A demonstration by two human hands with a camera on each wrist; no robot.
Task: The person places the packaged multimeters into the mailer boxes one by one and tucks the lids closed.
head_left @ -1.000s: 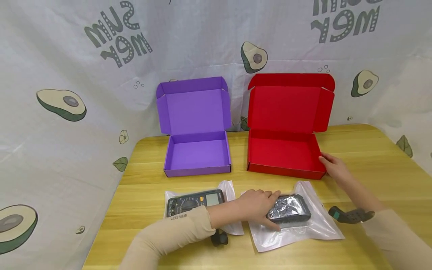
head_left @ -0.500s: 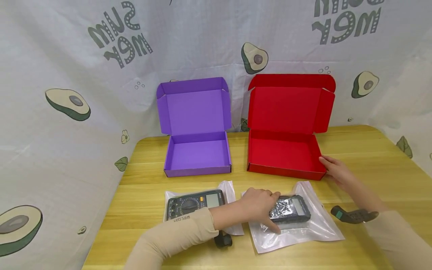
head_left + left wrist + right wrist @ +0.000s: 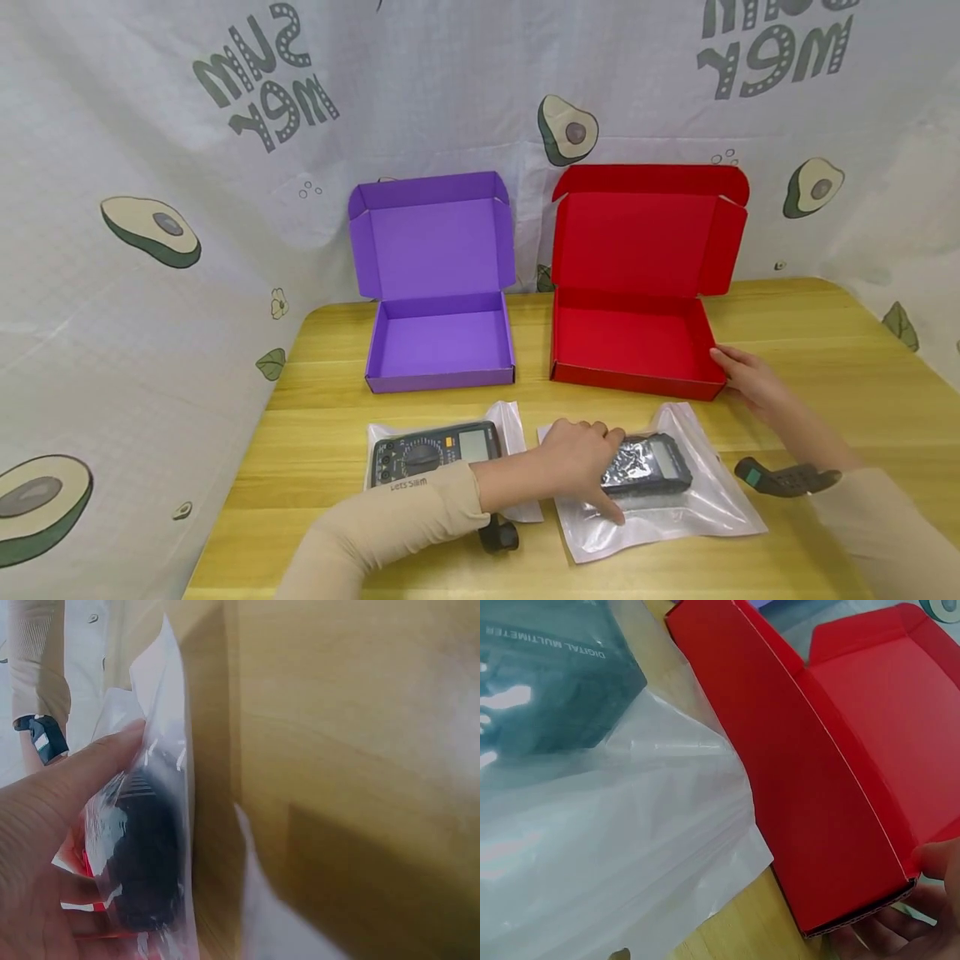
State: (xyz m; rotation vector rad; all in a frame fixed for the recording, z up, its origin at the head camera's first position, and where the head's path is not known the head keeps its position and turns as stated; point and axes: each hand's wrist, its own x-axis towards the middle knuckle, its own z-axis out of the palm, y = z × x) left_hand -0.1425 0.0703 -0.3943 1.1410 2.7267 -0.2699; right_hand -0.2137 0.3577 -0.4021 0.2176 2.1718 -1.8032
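My left hand point(image 3: 581, 465) holds a dark digital multimeter point(image 3: 652, 467) in a clear plastic bag point(image 3: 697, 517) by its left end. In the left wrist view, the thumb point(image 3: 90, 769) is on one side of the bagged multimeter point(image 3: 146, 855) and the fingers point(image 3: 90, 922) are on the other. At the open red box point(image 3: 637, 380), my right hand point(image 3: 750, 379) pinches the right wall near the front corner. The right wrist view has that thumb point(image 3: 934, 859) at the rim, with fingers outside and below the corner of the red box point(image 3: 780, 765).
A second bagged multimeter point(image 3: 397, 458) lies under the left forearm, partly covered by the sleeve point(image 3: 420, 517). Left of the red box stands an open purple box point(image 3: 442, 383), nothing inside. Behind the wooden table point(image 3: 322, 358) hangs a printed curtain point(image 3: 450, 92).
My left forearm has shifted slightly right, and the glare on the right multimeter has moved so its screen shows. The right hand stays at the red box's corner.
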